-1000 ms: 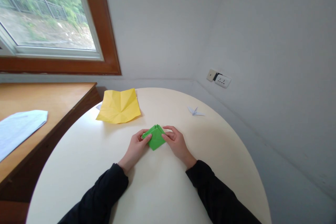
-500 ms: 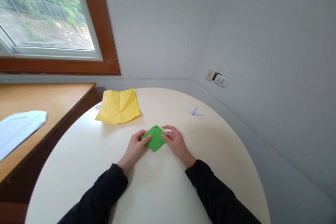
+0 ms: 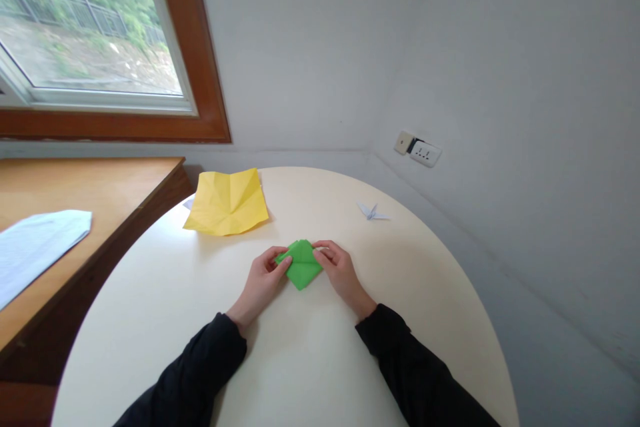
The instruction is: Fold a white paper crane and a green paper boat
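A piece of folded green origami paper [image 3: 303, 268], roughly diamond-shaped with a crease across its middle, is held over the middle of the table. My left hand [image 3: 266, 275] pinches its left corner, thumb in front and fingers behind. At the right upper edge, my right hand [image 3: 340, 269] is closed on the paper between thumb and fingers. The fingertips behind the paper are partly hidden.
The round white table [image 3: 300, 360] has a creased yellow sheet [image 3: 227, 203] at its back left and a small white paper crane [image 3: 371, 213] at the back right. Left of it stands a wooden desk [image 3: 115, 180] with a pale blue folded cloth or paper [image 3: 43, 247].
The green paper's upper part has changed shape: a flap now looks spread out, with a crease across the middle. My right fingers have closed in on its upper right edge.
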### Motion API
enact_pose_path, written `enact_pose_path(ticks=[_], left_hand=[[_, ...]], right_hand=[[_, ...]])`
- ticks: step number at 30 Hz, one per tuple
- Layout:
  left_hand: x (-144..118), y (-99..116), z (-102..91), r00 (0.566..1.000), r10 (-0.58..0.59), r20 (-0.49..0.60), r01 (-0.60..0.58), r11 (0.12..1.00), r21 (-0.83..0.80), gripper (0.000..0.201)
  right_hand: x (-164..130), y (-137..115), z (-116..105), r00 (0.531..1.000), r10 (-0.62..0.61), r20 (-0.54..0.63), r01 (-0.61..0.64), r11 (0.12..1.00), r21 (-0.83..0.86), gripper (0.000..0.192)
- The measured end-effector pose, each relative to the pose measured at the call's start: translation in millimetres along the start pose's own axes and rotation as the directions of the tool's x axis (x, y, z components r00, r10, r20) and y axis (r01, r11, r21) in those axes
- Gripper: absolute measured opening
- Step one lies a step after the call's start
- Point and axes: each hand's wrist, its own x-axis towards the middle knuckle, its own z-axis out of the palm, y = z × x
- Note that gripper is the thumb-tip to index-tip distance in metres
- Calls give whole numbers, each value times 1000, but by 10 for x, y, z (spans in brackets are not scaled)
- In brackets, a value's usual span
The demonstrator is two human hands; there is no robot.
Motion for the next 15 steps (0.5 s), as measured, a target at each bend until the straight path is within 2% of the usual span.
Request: enact_pose_path(ticks=[6,15], left_hand=[[-7,2,-5,999,-11,-39,10,1000,-12,32],[12,-28,-12,995,-47,-84,48,999,8,38]], right_hand=[[3,-22,-2,998,-55,-4,54,996,-77,25],[9,41,-12,999,-44,-1,43,989,-144,31]])
